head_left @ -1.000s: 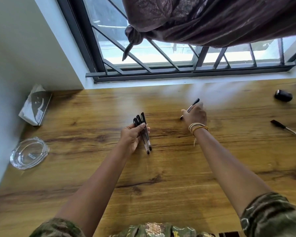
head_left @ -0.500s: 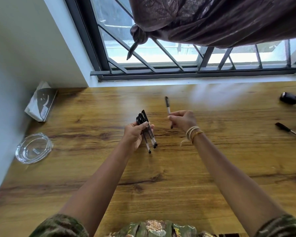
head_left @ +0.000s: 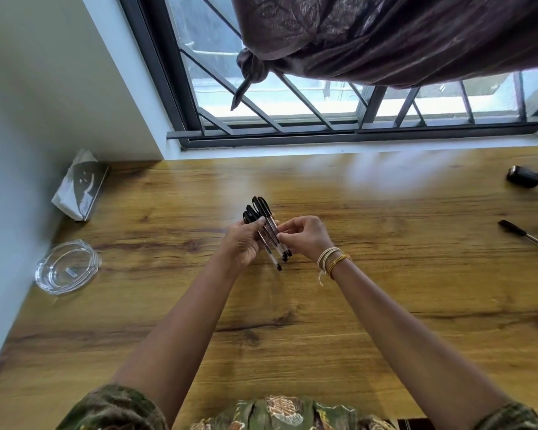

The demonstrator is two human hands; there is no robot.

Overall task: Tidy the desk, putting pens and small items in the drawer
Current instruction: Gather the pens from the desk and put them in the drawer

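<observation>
Over the middle of the wooden desk (head_left: 370,305), my left hand (head_left: 241,240) grips a bundle of several clear pens with black caps (head_left: 269,229), caps pointing away from me. My right hand (head_left: 303,238) meets it from the right, its fingertips pinching the pens in the bundle. Another black-capped pen (head_left: 525,234) lies alone near the desk's right edge. A small black object (head_left: 523,176) rests at the far right, close to the window sill. No drawer is in view.
A clear glass dish (head_left: 66,266) sits at the desk's left side. A grey and white tissue packet (head_left: 80,184) leans in the far left corner by the wall. A barred window with a knotted dark curtain (head_left: 370,35) runs behind the desk.
My right hand picked a pen off the desk at centre right and carried it left to the bundle in my left hand. Both hands now touch the bundle.
</observation>
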